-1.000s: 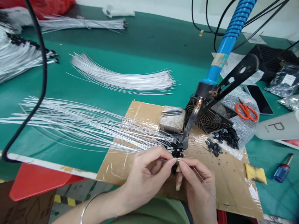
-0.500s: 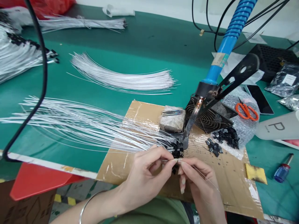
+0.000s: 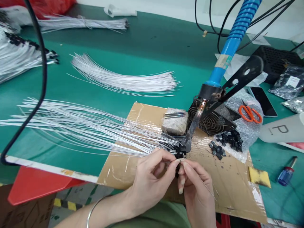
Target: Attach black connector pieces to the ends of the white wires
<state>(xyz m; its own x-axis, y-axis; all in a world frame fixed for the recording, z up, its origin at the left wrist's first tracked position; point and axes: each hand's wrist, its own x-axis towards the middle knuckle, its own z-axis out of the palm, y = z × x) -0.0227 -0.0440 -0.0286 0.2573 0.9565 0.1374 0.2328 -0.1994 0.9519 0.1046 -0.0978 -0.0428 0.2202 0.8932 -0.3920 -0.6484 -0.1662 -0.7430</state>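
My left hand [image 3: 152,179] and my right hand [image 3: 198,185] meet fingertip to fingertip over the cardboard, both closed in a pinch. Between them they hold a thin wire [image 3: 209,190]; its free end slants down across my right hand. What sits right at the fingertips is too small to make out. Just beyond them, small black connectors [image 3: 180,150] lie clustered at the end of a loose spread of white wires [image 3: 95,126]. Above my right hand, the hot end of a soldering iron [image 3: 199,114] with a blue sleeve points down.
Beneath the work lies a cardboard sheet [image 3: 118,171]. A sponge-like block [image 3: 175,126], a fan [image 3: 205,118] and loose black pieces [image 3: 229,141] surround the iron. Orange scissors [image 3: 250,113], a screwdriver [image 3: 287,172] and a yellow pad [image 3: 259,177] lie right. Another wire bundle [image 3: 125,79] lies behind.
My right hand has shifted slightly left and turned more upright, its fingers drawn in closer to my left hand's. The wire's free end has moved with it. My left hand stays nearly in place.
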